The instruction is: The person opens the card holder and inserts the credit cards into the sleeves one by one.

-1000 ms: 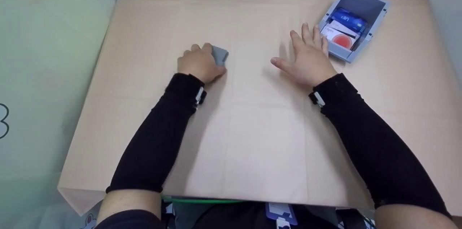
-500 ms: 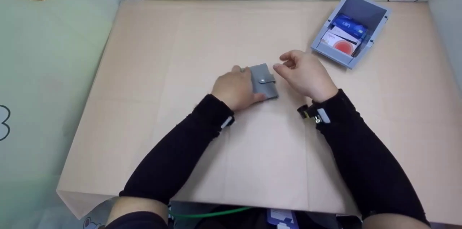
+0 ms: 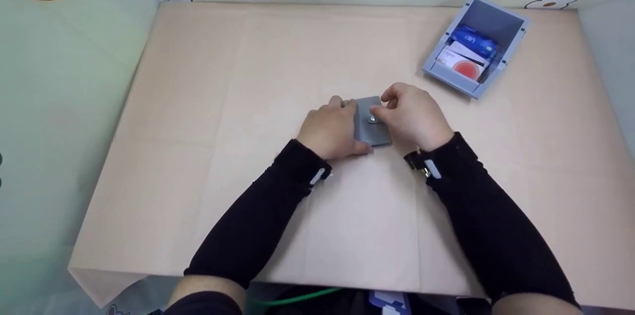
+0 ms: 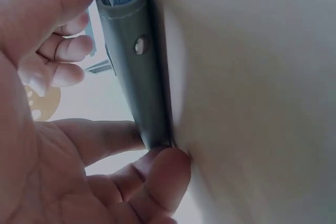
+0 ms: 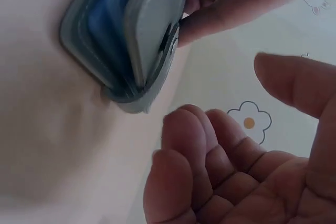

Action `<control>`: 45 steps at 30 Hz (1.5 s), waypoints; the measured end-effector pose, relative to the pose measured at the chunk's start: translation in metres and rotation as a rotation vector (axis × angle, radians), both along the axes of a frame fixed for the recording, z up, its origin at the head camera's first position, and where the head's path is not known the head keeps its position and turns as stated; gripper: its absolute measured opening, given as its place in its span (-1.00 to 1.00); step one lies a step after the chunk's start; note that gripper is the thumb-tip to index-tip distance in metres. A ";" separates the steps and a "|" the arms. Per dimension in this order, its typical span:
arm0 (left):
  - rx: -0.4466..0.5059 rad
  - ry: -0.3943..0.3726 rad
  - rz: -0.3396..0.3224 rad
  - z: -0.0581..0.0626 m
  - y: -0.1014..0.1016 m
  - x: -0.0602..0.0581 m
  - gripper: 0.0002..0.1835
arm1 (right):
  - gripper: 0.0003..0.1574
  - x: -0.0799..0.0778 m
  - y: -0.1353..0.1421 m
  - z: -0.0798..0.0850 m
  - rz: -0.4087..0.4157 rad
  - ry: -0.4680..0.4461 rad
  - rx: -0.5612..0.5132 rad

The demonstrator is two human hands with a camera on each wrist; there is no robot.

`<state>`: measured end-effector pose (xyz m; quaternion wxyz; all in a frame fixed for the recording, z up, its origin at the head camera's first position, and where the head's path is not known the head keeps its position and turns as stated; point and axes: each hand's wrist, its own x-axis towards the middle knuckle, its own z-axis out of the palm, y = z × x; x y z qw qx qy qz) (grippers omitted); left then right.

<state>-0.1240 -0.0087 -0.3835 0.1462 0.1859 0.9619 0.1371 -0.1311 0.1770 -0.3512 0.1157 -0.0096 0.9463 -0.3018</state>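
A grey card wallet with a snap strap is held near the middle of the table by my left hand, thumb at its near edge and fingers at its far edge. Blue shows between its covers in the right wrist view, where the strap wraps the side facing my right hand. My right hand is beside that side, its thumb near the silver snap in the head view. In the right wrist view its loosely bent fingers and thumb stand apart with nothing between them.
A grey bin sits at the back right of the table. It contains a blue packet and a white box with a red circle. Light curtains with flower prints border the table at the back and sides.
My left hand has brought the wallet to the right and nearer the body. My right hand has come away from beside the bin to the wallet, its spread fingers now bent.
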 end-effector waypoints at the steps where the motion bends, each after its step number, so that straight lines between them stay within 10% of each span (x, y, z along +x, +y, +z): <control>1: 0.002 0.002 -0.004 0.000 0.000 -0.001 0.18 | -0.50 0.000 -0.001 -0.001 0.005 0.012 0.022; 15: 0.033 0.036 -0.014 0.012 0.003 -0.005 0.22 | -0.51 0.001 0.005 0.012 -0.023 0.178 0.067; 23: 0.109 -0.004 -0.046 0.021 0.012 -0.011 0.23 | -0.67 0.001 -0.006 0.002 0.125 0.160 0.218; 45: 0.173 -0.011 -0.117 -0.002 0.010 -0.019 0.02 | -0.69 0.005 -0.021 -0.025 0.218 0.272 0.316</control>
